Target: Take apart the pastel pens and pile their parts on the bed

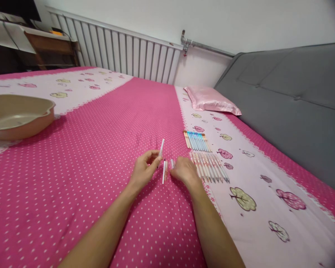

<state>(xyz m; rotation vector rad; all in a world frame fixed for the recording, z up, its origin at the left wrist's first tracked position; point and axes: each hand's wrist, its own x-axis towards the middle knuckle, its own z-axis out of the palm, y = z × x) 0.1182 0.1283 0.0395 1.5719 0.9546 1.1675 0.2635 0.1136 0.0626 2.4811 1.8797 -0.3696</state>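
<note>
My left hand [145,166] pinches a slim white pen [162,146] between thumb and fingers, with its upper end pointing away from me and a dark tip showing below the fingers. Just right of it, a white pen piece [163,173] lies on the pink sheet beside a thin pen refill [166,171]. My right hand [184,169] is closed, its fingers around a short pale pen part [172,163]; most of that part is hidden. Beyond the right hand lie a row of pink-and-white pens [210,167] and, above it, a row of blue and orange pens [197,141].
A beige plastic basin [19,126] stands on the bed at the left. A pink pillow [210,99] rests near the grey headboard [290,85]. Behind the bed are a white radiator [117,44] and a pipe [206,45]; a desk [50,46] with a monitor is at far left.
</note>
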